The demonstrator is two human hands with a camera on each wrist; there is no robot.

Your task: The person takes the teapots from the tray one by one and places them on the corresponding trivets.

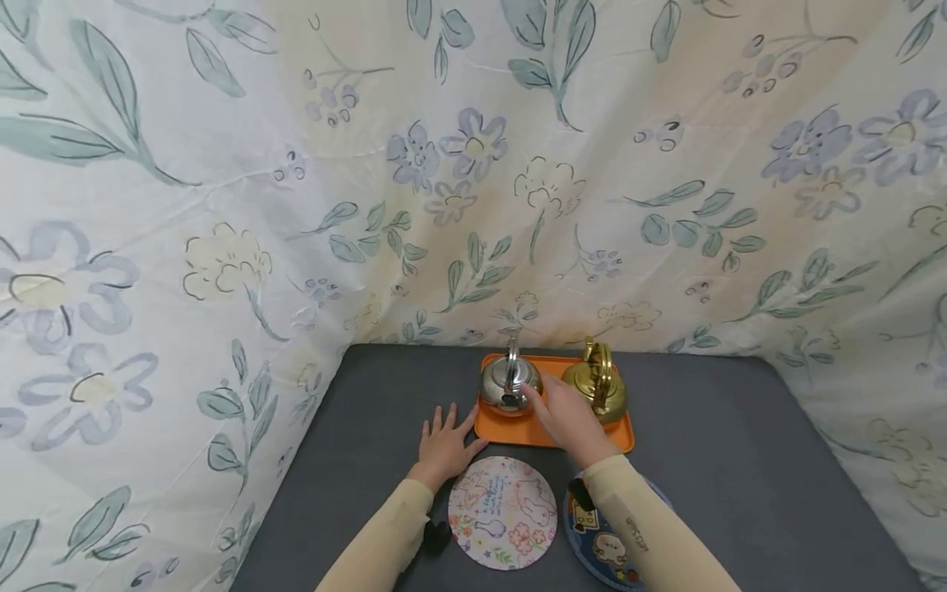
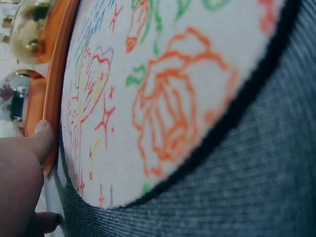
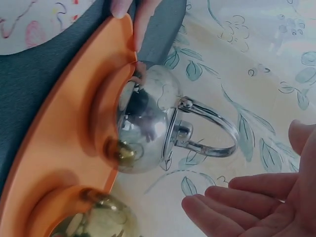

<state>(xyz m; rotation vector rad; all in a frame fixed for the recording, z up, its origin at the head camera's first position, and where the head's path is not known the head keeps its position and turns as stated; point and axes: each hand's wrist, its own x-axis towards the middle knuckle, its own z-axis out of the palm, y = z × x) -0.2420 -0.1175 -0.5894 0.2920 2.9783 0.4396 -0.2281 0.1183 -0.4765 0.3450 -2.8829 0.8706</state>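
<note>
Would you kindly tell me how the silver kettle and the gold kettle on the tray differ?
The silver kettle has a silver-coloured finish, while the gold kettle is yellowish gold. In the head view, the silver kettle stands toward the tray's left end, the gold kettle toward its right. The left hand is nearer the silver kettle than the gold kettle. Both are shiny, rounded and stand on the orange tray.

A dark grey table [image 1: 385, 395] bears an orange tray [image 1: 510, 430], white mat [image 1: 503, 513], blue mat [image 1: 601, 549].
</note>
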